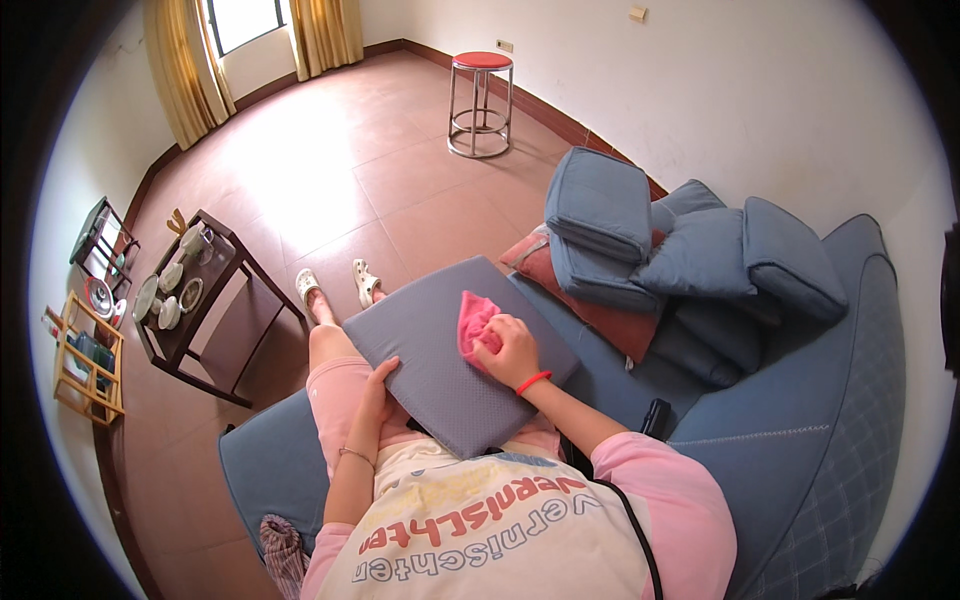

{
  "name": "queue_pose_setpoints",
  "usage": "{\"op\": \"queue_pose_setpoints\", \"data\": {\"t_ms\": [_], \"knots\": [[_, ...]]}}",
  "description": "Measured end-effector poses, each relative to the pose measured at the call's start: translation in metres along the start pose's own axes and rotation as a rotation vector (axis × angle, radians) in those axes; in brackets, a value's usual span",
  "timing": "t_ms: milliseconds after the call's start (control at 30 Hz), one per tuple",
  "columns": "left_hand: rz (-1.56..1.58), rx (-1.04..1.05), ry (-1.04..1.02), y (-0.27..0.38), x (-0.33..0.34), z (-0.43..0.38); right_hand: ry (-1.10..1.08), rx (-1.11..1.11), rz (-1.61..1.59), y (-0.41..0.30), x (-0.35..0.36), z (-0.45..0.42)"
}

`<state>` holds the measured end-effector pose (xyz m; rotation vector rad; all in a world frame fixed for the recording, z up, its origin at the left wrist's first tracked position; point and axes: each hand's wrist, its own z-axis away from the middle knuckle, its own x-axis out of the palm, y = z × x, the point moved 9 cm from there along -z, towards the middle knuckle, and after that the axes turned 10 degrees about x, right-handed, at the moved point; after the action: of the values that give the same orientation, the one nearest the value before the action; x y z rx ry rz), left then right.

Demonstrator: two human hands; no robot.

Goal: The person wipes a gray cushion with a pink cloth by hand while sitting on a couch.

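A grey-blue square seat cushion [427, 352] lies tilted across my lap. My left hand [382, 386] grips its left edge, with the thumb on top and the other fingers hidden below. A crumpled pink cloth [476, 326] is bunched under my right hand [510, 351], which presses it on the cushion's upper face, right of the middle. The right fingers are curled around the cloth.
Blue cushions [600, 202] and a reddish pillow [622, 330] are piled on the blue sofa [720, 435] at my right. A black object [657, 418] rests near my right elbow. A dark table [217, 292] with dishes stands at the left, a red-topped stool [482, 60] ahead.
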<state>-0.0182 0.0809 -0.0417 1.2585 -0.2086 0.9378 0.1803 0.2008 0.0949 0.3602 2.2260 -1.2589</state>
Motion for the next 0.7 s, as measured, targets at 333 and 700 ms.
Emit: {"op": "queue_pose_setpoints", "data": {"t_ms": [333, 700], "knots": [[0.098, 0.016, -0.108, 0.011, 0.025, 0.020, -0.434, -0.580, -0.110, -0.135, 0.045, 0.067], [-0.020, -0.040, 0.058, -0.014, -0.027, -0.016, -0.580, -0.647, -0.268, -0.127, 0.004, 0.082]]}}
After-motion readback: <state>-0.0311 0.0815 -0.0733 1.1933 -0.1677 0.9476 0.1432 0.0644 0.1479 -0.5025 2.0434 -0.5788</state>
